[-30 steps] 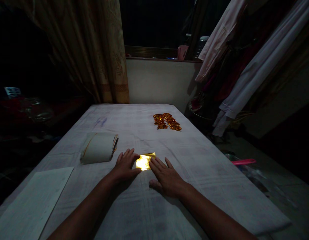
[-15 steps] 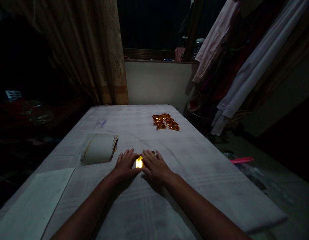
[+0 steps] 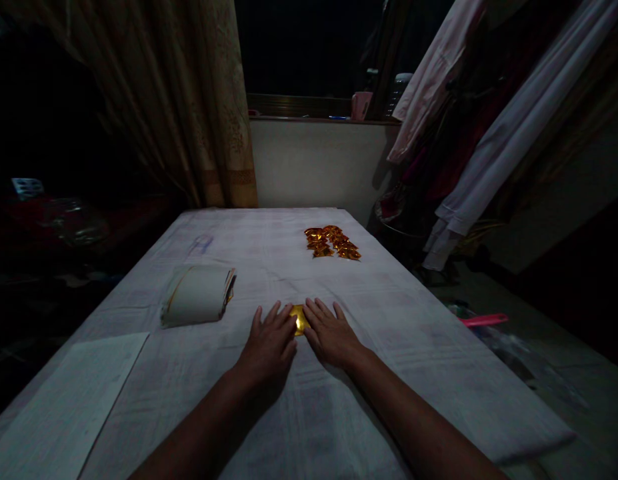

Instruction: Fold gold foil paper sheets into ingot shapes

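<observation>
A small gold foil sheet [image 3: 299, 319] lies on the white cloth-covered table [image 3: 399, 347], mostly covered by my two hands. My left hand [image 3: 269, 345] lies flat, fingers stretched out, its fingertips on the foil's left side. My right hand [image 3: 331, 332] lies flat too, fingers apart, pressing the foil's right side. Only a narrow strip of gold shows between them.
A pile of several folded gold foil pieces [image 3: 333, 243] sits further back on the right. A rolled stack of white paper with gold edges [image 3: 197, 294] lies to the left, a white sheet [image 3: 63, 407] at the near left. Clothes [image 3: 489, 140] hang at right; a curtain [image 3: 189, 100] hangs behind.
Both hands have slid right and closed in over the gold foil. The foil showed as a wide bright sheet a second ago; now only a thin strip is visible.
</observation>
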A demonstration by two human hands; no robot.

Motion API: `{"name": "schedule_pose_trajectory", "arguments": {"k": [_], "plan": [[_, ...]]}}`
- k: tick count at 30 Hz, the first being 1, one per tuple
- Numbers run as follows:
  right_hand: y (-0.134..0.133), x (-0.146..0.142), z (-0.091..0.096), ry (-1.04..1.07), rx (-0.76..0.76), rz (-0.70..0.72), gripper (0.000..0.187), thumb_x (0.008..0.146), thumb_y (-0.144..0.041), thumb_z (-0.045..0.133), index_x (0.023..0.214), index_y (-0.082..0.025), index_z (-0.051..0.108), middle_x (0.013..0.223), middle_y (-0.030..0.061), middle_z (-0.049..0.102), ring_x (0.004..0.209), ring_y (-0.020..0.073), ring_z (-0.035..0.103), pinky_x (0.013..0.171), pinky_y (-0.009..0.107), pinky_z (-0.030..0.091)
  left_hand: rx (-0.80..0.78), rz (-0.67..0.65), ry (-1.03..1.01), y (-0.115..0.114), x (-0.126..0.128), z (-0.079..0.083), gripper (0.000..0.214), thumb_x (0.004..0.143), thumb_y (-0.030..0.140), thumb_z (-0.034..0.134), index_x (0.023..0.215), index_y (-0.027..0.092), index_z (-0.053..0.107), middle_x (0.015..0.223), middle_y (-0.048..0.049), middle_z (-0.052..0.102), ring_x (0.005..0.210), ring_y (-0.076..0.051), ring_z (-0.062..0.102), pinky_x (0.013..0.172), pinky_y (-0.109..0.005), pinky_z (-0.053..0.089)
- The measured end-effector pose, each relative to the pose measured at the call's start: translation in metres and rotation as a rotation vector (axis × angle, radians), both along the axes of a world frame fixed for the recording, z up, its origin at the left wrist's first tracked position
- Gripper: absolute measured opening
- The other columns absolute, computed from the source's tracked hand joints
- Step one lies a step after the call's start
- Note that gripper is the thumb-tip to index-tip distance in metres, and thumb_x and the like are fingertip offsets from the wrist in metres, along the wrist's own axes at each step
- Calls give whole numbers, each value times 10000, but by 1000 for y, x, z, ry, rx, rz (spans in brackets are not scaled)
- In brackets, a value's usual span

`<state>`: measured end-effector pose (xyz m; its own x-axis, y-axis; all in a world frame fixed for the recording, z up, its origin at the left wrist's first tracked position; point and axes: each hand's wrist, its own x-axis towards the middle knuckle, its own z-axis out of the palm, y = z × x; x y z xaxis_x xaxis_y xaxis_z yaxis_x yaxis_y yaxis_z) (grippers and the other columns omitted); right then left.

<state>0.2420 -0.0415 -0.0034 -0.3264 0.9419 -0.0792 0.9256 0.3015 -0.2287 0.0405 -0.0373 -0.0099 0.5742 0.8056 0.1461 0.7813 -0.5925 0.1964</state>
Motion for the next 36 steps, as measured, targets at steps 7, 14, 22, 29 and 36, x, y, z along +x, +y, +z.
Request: {"name": "schedule_pose_trajectory", "arguments": {"k": [7,14,22,29,36], "plan": [[0,0,1,-3,-3,0,600,1032,-396,305,1583,-159,306,1659,108,216,1547,285,165,1223,610,110,0,-52,66,-13,13,-3,660,983,569,453,1511,173,440,1590,-148,409,1522,-342,254,1222,-632,109],[0,0,2,0,-14,2,598,1020,-370,333,1576,-151,320,1660,112,223,1545,283,176,1226,601,109,3,20,157,-11,-24,-4,651,965,581,498,1503,215,464,1587,-153,408,1509,-380,271,1197,-669,74],[1,0,-3,1,5,-3,592,1023,-374,337,1577,-168,323,1659,106,234,1542,289,185,1222,604,113,51,18,175,-10,-35,9,633,962,613,480,1450,214,539,1592,-177,389,1485,-413,310,1180,-700,39],[1,0,-3,11,13,-14,585,1040,-391,310,1577,-159,324,1657,105,233,1542,284,186,1228,594,110,-141,-122,203,-22,5,14,723,1001,661,288,1546,198,393,1590,-134,395,1496,-335,322,1223,-613,58],[0,0,-4,34,26,-17,578,1025,-363,356,1572,-179,336,1653,95,251,1541,281,191,1223,606,115,-160,-85,225,-23,-31,19,685,1000,626,331,1548,220,387,1593,-131,390,1477,-320,365,1219,-604,86]]}}
